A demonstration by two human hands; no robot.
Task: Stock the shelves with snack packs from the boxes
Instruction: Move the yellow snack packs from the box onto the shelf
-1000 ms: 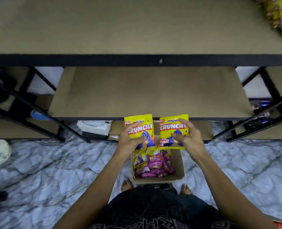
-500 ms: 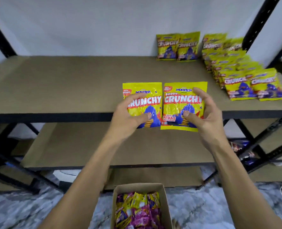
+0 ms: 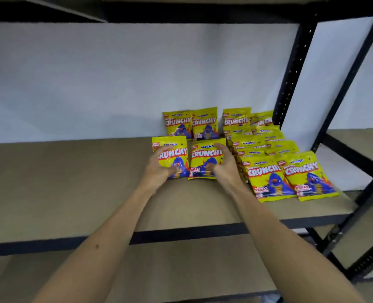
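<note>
Both packs have travelled up from the box and now sit over the shelf (image 3: 72,193), toward its back right. Left hand (image 3: 159,169) grips the left pack (image 3: 170,149), fingers curled over its face; right hand (image 3: 223,165) grips the right pack (image 3: 205,158) the same way. Whether their bottom edges touch the board is unclear.

To finish well, I would stand them upright, side by side, just in front of the back pair (image 3: 191,123) leaning at the wall, and let go only once they stay up.

Along the shelf's right edge, the overlapping row (image 3: 268,176) lies just beside the right wrist and could be nudged. A black upright (image 3: 294,71) rises at the back right corner.
</note>
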